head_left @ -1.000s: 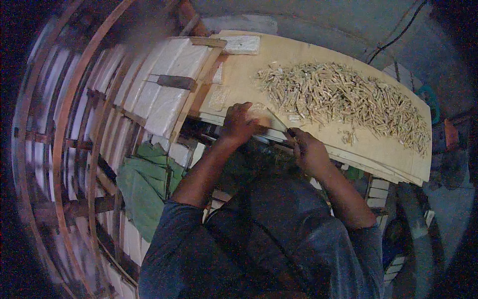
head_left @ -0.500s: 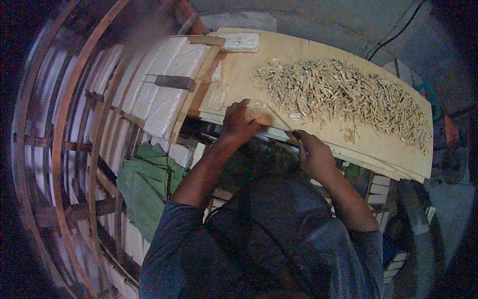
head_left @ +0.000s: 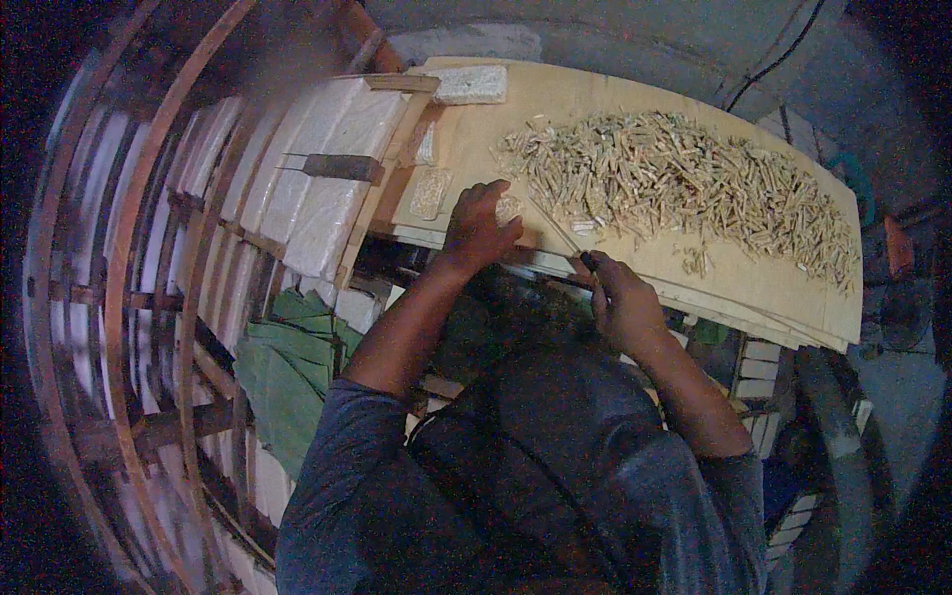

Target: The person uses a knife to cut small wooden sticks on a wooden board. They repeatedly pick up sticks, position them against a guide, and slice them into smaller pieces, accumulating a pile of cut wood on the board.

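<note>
My left hand (head_left: 476,228) is at the front left of the pale wooden board (head_left: 451,129), its thumb and fingers around a small pale, textured piece (head_left: 510,206), partly hidden by them. My right hand (head_left: 625,302) grips the dark handle of a long thin blade (head_left: 560,233), which slants up and leftward beside that piece. A wide heap of short pale sticks (head_left: 674,183) covers much of the board's right part. Another textured piece (head_left: 428,191) lies left of my left hand, and a larger wrapped pale block (head_left: 471,84) is at the back.
To the left are pale wrapped slabs (head_left: 317,119) with a dark-handled tool (head_left: 342,169) on them, wooden slatted racks (head_left: 134,377) and folded green sheets (head_left: 288,367). A dark cable (head_left: 773,64) runs behind the board; an orange object (head_left: 897,248) is at far right.
My left hand has moved up and slightly left, with the index finger farther from the thumb. My right hand and blade have shifted slightly upward.
</note>
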`<state>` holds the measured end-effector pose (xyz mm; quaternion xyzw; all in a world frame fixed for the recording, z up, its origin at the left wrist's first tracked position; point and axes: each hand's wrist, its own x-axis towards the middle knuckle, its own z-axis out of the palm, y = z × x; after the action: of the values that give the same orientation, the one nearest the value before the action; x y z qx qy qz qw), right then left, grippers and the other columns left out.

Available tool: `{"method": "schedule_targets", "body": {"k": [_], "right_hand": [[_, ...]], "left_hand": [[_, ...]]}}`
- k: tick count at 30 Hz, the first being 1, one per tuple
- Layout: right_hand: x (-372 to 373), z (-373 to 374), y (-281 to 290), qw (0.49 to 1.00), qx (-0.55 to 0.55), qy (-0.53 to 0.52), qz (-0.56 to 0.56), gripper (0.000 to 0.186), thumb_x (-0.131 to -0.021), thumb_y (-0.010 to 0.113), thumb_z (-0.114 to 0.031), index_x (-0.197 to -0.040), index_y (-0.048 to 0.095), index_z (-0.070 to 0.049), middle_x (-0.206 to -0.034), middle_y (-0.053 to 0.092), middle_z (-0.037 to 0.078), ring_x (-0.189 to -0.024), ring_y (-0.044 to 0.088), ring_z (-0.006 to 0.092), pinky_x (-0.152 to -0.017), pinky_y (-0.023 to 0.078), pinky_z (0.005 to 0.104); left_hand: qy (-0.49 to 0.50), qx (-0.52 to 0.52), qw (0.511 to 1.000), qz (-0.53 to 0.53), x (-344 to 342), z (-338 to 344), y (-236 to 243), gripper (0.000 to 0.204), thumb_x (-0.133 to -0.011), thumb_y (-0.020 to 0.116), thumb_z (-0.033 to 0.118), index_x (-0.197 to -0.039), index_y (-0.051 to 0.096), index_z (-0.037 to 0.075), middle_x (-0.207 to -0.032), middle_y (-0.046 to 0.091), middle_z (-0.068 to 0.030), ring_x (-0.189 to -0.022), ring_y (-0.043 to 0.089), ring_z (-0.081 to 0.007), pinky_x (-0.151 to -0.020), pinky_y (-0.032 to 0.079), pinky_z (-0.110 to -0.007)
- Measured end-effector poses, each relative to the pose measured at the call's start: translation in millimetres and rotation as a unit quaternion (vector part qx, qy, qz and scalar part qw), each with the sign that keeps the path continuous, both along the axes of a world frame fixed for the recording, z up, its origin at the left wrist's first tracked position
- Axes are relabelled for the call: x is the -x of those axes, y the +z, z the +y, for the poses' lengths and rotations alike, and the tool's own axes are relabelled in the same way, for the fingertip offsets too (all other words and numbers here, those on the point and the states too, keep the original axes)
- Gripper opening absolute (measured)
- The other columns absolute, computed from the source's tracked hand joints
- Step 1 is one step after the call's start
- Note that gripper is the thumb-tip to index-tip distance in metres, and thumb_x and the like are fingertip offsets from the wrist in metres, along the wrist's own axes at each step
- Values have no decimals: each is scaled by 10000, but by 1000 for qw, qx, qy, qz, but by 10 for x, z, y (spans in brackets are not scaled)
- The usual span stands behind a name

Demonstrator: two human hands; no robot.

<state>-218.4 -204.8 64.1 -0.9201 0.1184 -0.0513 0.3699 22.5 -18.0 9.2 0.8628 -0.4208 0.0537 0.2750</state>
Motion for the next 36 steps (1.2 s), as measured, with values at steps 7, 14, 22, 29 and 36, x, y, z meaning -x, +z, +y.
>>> {"method": "schedule_targets", "body": {"k": [7,14,22,29,36], "right_hand": [[-10,11,-19,1000,0,16,-21,486,-998,601,-147,-1472,509,-91,-1157,676,264,-969,703,474,-837,582,548],[-554,164,-265,993,108,47,6,612,-967,665,-221,-1536,449,-152,-1104,655,235,-835,700,453,-724,588,546],[-792,240,-336,992,103,55,36,660,-955,668,-241,-1563,423,-167,-1149,645,232,-833,705,452,-725,601,543],[-776,256,-379,991,103,63,57,683,-946,670,-196,-1576,408,-168,-1121,654,233,-823,708,453,-731,602,547],[-58,96,-182,996,57,65,11,687,-946,661,-174,-1583,402,-171,-1082,651,242,-841,703,464,-737,596,539]], "left_hand": [[-14,-23,999,-29,166,26,89,491,-822,789,206,-1265,653,42,-1187,653,-179,-1134,604,-401,-986,521,-504],[-65,-37,990,-115,145,54,-147,317,-882,719,142,-1188,696,62,-1167,648,-137,-1092,603,-368,-964,533,-470],[-84,-132,977,-146,149,28,-112,332,-852,703,162,-1160,681,43,-1112,640,-120,-1061,582,-337,-955,510,-437],[-35,-171,978,-112,252,-46,42,324,-847,703,155,-1147,678,37,-1107,643,-127,-1069,584,-334,-971,507,-434],[-31,-97,986,-130,275,8,42,329,-864,691,151,-1171,681,33,-1141,651,-142,-1080,589,-325,-984,506,-438]]}}
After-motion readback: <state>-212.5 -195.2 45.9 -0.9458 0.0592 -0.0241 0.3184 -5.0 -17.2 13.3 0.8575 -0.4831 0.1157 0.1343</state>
